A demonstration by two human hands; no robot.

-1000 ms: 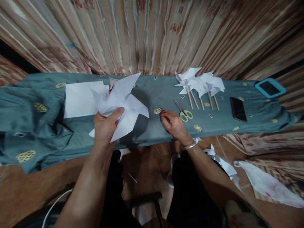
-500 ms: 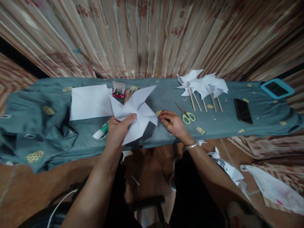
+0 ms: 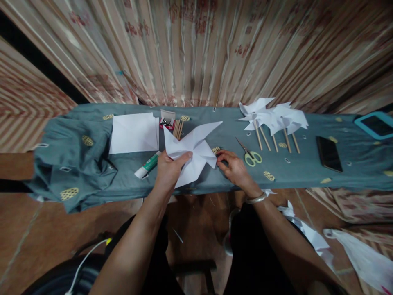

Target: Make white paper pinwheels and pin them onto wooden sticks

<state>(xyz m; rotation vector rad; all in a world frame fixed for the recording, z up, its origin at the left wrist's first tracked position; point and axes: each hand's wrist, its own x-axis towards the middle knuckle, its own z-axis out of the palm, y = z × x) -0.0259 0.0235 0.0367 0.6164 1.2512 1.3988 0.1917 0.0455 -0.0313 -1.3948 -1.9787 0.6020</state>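
Note:
A white paper pinwheel [image 3: 199,159], its blades folded in to the middle, is held above the cloth-covered surface. My left hand [image 3: 168,169] is closed on it from the left, the thumb pressing on its centre. My right hand [image 3: 236,170] is just off the right-hand blade, with thumb and fingers pinched together; whatever may be between them is too small to make out. Right of that hand lie scissors [image 3: 253,159] with light green handles. A green and white glue tube [image 3: 149,164] lies beside my left hand. Beyond the pinwheel are wooden sticks [image 3: 178,129] and a small open red box [image 3: 166,123].
White paper sheets [image 3: 133,135] lie on the left. At the back right are several pinwheels [image 3: 256,110] on sticks. A dark phone [image 3: 329,153] and a blue-framed device [image 3: 379,125] lie farther right. Paper scraps [image 3: 308,234] are on the floor. A curtain [image 3: 199,53] hangs behind.
The view has turned left, so everything appears farther right and slightly lower. My left hand still grips the pinwheel, and my right hand remains pinched near its right-hand blade.

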